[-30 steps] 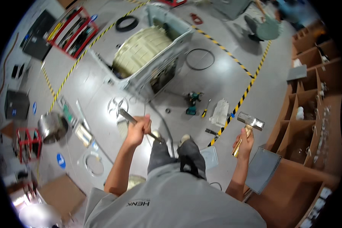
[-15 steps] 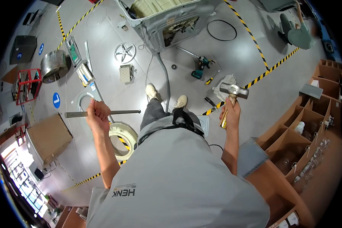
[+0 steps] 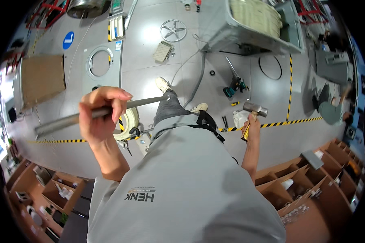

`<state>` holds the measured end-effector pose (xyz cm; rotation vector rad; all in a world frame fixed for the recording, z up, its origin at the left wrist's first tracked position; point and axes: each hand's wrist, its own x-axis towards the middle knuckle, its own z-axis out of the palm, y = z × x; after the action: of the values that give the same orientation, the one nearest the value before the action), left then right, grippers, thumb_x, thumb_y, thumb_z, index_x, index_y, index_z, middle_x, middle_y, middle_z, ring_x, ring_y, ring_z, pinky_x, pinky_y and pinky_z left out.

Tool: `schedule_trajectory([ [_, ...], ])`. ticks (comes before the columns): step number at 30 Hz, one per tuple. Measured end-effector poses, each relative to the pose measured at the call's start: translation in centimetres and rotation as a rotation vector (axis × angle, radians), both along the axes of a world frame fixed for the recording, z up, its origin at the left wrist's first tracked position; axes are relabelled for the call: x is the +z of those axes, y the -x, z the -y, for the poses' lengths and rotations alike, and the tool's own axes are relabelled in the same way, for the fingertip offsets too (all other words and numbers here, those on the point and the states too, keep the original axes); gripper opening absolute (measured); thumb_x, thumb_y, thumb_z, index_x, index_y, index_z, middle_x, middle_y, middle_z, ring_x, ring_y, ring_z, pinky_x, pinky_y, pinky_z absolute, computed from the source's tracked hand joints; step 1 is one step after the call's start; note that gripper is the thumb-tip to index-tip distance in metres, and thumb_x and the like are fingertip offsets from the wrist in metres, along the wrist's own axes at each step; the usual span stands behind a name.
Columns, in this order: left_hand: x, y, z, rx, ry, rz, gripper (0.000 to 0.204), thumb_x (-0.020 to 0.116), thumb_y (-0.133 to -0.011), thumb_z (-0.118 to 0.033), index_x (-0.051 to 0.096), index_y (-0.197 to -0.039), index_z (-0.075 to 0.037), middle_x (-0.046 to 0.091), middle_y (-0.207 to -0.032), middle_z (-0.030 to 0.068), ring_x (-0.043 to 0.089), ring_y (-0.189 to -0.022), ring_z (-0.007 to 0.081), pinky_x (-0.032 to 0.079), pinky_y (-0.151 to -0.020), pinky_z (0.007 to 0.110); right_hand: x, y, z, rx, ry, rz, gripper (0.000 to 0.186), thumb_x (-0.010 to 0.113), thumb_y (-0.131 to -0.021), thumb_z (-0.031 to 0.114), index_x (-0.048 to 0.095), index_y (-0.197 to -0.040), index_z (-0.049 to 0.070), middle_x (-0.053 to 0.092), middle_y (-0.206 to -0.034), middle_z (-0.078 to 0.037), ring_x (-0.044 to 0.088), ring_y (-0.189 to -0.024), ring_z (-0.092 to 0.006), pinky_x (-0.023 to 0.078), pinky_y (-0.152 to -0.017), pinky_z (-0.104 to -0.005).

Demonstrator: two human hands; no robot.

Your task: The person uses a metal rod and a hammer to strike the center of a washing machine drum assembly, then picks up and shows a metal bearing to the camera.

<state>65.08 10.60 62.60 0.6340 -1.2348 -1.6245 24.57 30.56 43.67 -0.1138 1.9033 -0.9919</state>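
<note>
My left hand (image 3: pixel 99 115) is closed round a long grey metal rod (image 3: pixel 61 124), raised ahead of my left side. The rod slants, its thick end toward the lower left and its thinner end reaching over my left leg. On the right, my right hand (image 3: pixel 252 128) grips a hammer (image 3: pixel 255 108) by its wooden handle with a yellow lower part. Its steel head points up and away from me. Neither tool touches anything besides my hands, as far as I can see. Below the left hand lies a cream ring (image 3: pixel 130 121), partly hidden.
A grey appliance cabinet (image 3: pixel 219 38) stands ahead. On the floor lie a spoked wheel (image 3: pixel 173 30), a green power drill (image 3: pixel 233 89), a black belt (image 3: pixel 270 67), a grey hose (image 3: pixel 199 77) and a panel with a round hole (image 3: pixel 89 83). Compartmented boxes (image 3: pixel 308 184) stand right; another person (image 3: pixel 330 111) crouches far right.
The view has swung round to the left, so the cabinet sits farther right. My left hand has come up closer, tilting the rod. The hammer stays in my right hand.
</note>
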Motion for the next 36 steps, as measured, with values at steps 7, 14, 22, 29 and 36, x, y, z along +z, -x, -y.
schedule_trajectory([
  [7, 4.5, -7.8, 8.7, -0.155, 0.274, -0.123, 0.070, 0.048, -0.086, -0.056, 0.051, -0.103, 0.012, 0.050, -0.051, 0.0015, 0.034, -0.033, 0.0076, 0.026, -0.036, 0.023, -8.9, -2.8, 1.6, 0.178, -0.410, 0.069, 0.030, 0.059, -0.085, 0.032, 0.052, -0.084, 0.002, 0.053, -0.059, -0.006, 0.051, -0.039, -0.0182, 0.042, -0.036, -0.0302],
  [14, 5.8, -10.9, 19.3, -0.458, 0.222, -0.116, 0.062, 0.063, -0.078, -0.055, 0.054, -0.082, 0.006, 0.056, -0.053, 0.0042, 0.033, -0.029, 0.0104, 0.025, -0.033, 0.024, -10.2, -6.8, 2.0, 0.152, -0.620, 0.221, 0.028, 0.061, -0.084, 0.033, 0.055, -0.084, 0.005, 0.055, -0.060, -0.006, 0.054, -0.044, -0.0180, 0.045, -0.041, -0.0304],
  [22, 5.9, -7.9, 29.6, -0.286, 0.243, -0.121, 0.067, 0.062, -0.076, -0.059, 0.053, -0.087, 0.006, 0.057, -0.054, 0.0043, 0.034, -0.030, 0.0095, 0.025, -0.034, 0.023, -12.0, -7.3, 10.7, 0.011, -0.671, 0.379, 0.027, 0.062, -0.084, 0.035, 0.056, -0.083, 0.009, 0.055, -0.061, -0.004, 0.054, -0.047, -0.0168, 0.045, -0.044, -0.0303],
  [29, 5.9, -4.3, 40.5, -0.266, 0.387, -0.053, 0.074, 0.059, -0.075, -0.063, 0.052, -0.094, 0.008, 0.056, -0.054, 0.0034, 0.035, -0.033, 0.0077, 0.025, -0.035, 0.021, -16.8, -4.3, 23.0, 0.075, -0.566, 0.589, 0.027, 0.061, -0.085, 0.038, 0.055, -0.080, 0.012, 0.055, -0.062, -0.002, 0.053, -0.047, -0.0156, 0.045, -0.045, -0.0303],
  [36, 4.5, -2.6, 58.3, -0.354, 0.432, -0.082, 0.082, 0.056, -0.075, -0.068, 0.050, -0.102, 0.009, 0.055, -0.054, 0.0025, 0.036, -0.035, 0.0059, 0.025, -0.036, 0.020, -19.8, -5.8, 35.3, 0.135, -0.554, 0.547, 0.027, 0.058, -0.087, 0.036, 0.053, -0.075, 0.012, 0.053, -0.059, -0.001, 0.051, -0.045, -0.0156, 0.041, -0.042, -0.0280],
])
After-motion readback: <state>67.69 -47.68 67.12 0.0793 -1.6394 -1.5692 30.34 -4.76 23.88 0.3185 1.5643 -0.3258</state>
